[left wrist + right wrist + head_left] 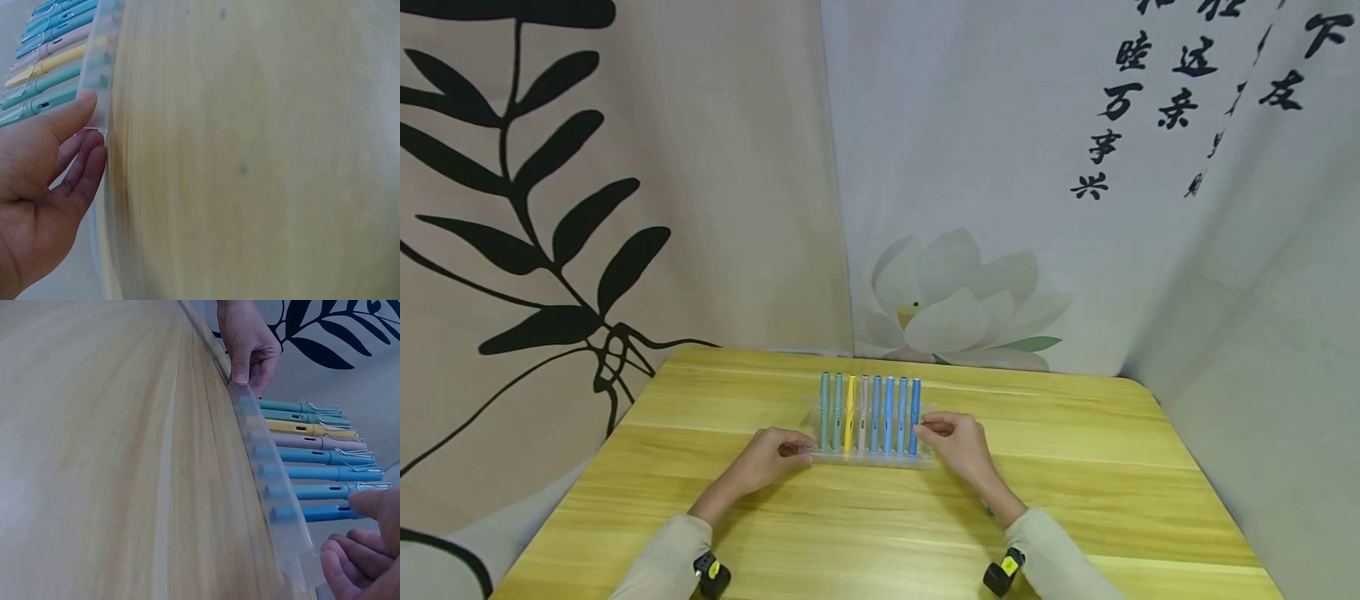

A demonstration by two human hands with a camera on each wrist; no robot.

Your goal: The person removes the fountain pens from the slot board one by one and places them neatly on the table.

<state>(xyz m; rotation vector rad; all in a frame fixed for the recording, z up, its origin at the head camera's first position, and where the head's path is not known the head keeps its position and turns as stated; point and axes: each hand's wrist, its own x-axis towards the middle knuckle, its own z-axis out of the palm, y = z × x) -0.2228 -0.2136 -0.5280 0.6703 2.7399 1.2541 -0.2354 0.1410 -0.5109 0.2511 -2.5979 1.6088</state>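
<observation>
Several capped pens stand upright in a row in a clear plastic pen stand [872, 459]. From left to right they run green, yellow, pale mauve and several blues. At the stand's left end, my left hand [772, 456] pinches the lower corner, thumb [87, 97] on the front ledge and fingers curled beneath. My right hand [953, 440] is at the other end, with thumb and forefinger at the rightmost, deeper blue pen [914, 400]. In the right wrist view the thumb [369, 501] overlaps this pen's cap, and the other fingers curl below, beside the stand's end.
The stand sits on a wooden table [1045, 467], toward its back edge. Behind the table hangs a light curtain [760, 167] printed with dark leaves, a lotus and lettering. Black wrist devices [1002, 573] are strapped over both sleeves.
</observation>
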